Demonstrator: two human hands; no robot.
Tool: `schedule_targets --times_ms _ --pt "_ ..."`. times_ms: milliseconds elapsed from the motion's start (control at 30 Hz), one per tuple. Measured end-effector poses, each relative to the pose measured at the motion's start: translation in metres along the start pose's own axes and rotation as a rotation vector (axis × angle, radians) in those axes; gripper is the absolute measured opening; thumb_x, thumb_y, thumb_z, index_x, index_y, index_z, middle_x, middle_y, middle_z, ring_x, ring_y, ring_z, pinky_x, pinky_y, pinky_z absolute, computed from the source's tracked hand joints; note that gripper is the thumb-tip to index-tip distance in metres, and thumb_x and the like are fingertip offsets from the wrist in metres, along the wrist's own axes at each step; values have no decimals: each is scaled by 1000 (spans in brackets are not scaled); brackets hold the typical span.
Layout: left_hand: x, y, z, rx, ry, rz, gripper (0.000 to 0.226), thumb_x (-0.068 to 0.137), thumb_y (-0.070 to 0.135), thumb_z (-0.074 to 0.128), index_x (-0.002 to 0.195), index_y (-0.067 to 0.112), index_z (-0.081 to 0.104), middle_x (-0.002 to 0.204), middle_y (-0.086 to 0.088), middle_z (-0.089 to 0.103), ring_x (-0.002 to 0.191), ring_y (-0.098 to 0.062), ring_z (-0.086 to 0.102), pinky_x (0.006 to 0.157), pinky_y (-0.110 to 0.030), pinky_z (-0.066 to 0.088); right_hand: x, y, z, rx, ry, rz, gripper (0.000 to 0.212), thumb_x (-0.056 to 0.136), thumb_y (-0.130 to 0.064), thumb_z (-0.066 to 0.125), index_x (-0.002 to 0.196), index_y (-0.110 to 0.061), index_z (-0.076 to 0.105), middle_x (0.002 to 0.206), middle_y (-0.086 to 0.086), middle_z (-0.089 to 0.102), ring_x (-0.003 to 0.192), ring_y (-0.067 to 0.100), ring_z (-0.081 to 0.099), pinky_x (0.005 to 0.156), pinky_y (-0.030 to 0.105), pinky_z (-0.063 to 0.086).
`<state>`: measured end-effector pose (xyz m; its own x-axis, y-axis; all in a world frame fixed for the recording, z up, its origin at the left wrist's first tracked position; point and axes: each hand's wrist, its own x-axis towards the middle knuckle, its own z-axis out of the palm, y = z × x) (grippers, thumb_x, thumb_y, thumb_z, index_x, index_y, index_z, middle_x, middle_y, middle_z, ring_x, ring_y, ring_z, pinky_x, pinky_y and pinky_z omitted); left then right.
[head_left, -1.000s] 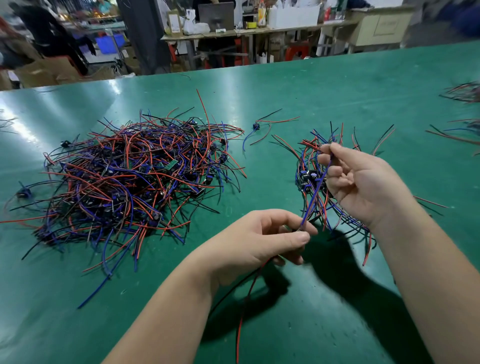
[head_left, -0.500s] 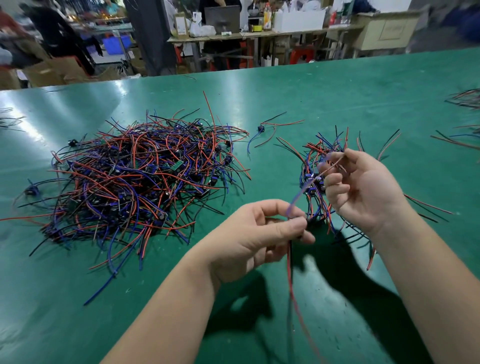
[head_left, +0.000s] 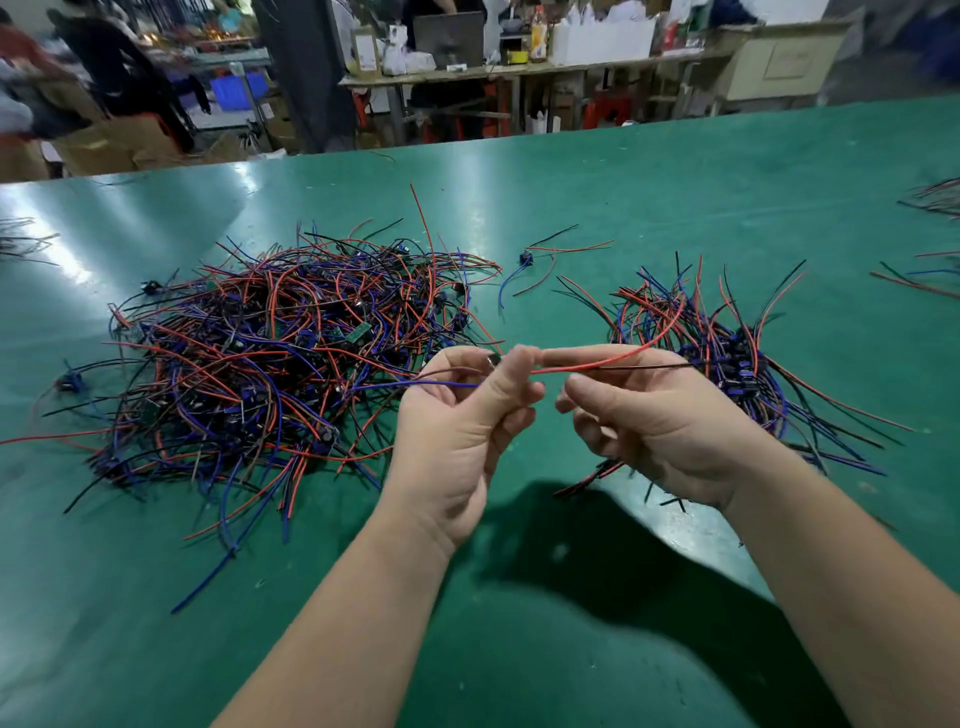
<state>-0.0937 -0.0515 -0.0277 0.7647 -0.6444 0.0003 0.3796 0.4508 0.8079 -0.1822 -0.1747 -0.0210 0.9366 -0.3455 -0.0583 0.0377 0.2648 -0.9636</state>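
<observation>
Above the green table (head_left: 675, 197), my left hand (head_left: 462, 421) pinches a small wired part (head_left: 587, 361) between thumb and fingertips. Its blue and dark wires stick out to the left; its red and black wires run right. My right hand (head_left: 660, 421) holds those red and black wires between forefinger and thumb, close to the left hand. A big tangled pile of red, blue and black wired parts (head_left: 270, 364) lies to the left. A smaller pile (head_left: 722, 353) lies behind my right hand, partly hidden by it.
One loose wired part (head_left: 527, 258) lies between the piles, farther back. More wires lie at the right edge (head_left: 919, 278) and the left edge (head_left: 21, 239). Beyond the table's far edge stand benches, boxes and people.
Both hands rose and came closer together. The part's red and black wires, which hung down from my left hand, now run sideways into my right hand; the blue wire now points left.
</observation>
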Motion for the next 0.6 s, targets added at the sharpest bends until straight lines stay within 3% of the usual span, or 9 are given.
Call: schedule_targets --times_ms 167,300,367,433,600 --pt "-3 -12 1 299 45 201 49 50 33 80 83 11 52 74 -4 70 62 -15 66 58 -21 51 4 2 4 141 98 -24 10 65 -14 66 70 -10 74 63 3 64 52 8 57 51 14 47" --pt "-4 -15 0 370 -33 213 34 62 10 80 89 12 58 78 0 70 67 -9 64 66 -21 53 5 -4 -1 248 176 -45 16 68 -12 62 83 -5 64 62 2 67 51 7 62 49 15 50" --pt "-6 -16 2 412 -142 188 30 74 -12 71 91 13 64 80 4 73 72 -7 67 68 -17 52 5 -9 -7 294 233 -61 18 71 -10 61 88 -4 63 61 3 67 50 7 61 48 14 50" --pt "-9 -19 1 487 -276 160 45 78 -24 52 92 15 69 88 2 75 84 -9 70 73 -16 51 5 -13 -15 323 275 -79 13 80 -4 59 93 -2 63 60 3 66 47 4 58 45 12 48" --pt "-17 -20 2 514 -486 44 55 58 -19 28 75 8 73 90 7 75 98 -7 68 87 -18 50 1 -21 -25 240 244 -58 27 68 -11 64 94 -7 68 65 3 69 47 4 59 46 13 48"
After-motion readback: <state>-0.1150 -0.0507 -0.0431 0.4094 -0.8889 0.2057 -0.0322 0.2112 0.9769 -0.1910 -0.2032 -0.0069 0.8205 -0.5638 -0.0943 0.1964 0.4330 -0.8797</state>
